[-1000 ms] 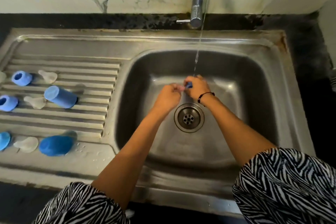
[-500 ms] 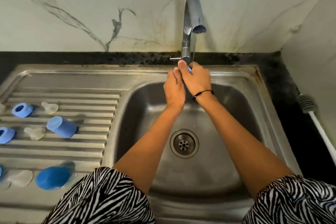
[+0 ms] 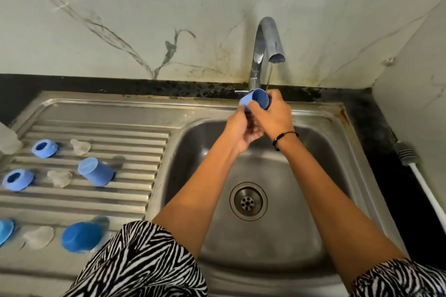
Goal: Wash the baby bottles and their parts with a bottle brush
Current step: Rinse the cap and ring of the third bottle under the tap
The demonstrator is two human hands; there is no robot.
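While a thin stream of water (image 3: 269, 77) falls from the tap (image 3: 265, 43), both hands meet just below its spout, over the back rim of the sink (image 3: 313, 113). Right hand (image 3: 274, 116) has fingers curled round a small blue cap (image 3: 255, 101), open mouth tilted up twd the tap, stream landing right at its far edge. Left hand (image 3: 241, 128) sits under & just left of the cap, fingers curled in against its lower side; how much of the cap it actually grips can't be told, as the right hand covers it. Black bead bracelet (image 3: 284, 137) on the right wrist, zebra-print sleeves (image 3: 144, 260) on both arms.

Rest placed relative to the sink basin: drain (image 3: 248, 201) at its centre. Left of it, on the ribbed drainboard (image 3: 96, 200), parts lie in rows, apart from each other. Far row: blue ring (image 3: 44, 148) w/ a clear teat (image 3: 80, 146) beside it. Middle row: another blue ring (image 3: 18, 179), clear teat (image 3: 60, 178), then an upturned blue cap (image 3: 95, 171) nearest the basin. Near row: blue piece (image 3: 6, 230) cut by the frame edge, clear teat (image 3: 38, 236), darker blue cap (image 3: 80, 236) on its side. Pale container (image 3: 8, 137) at the drainboard's far-left edge, mostly out of frame. Right of the basin, on the dark counter (image 3: 386, 152), a bottle brush (image 3: 415, 166) w/ white handle, untouched
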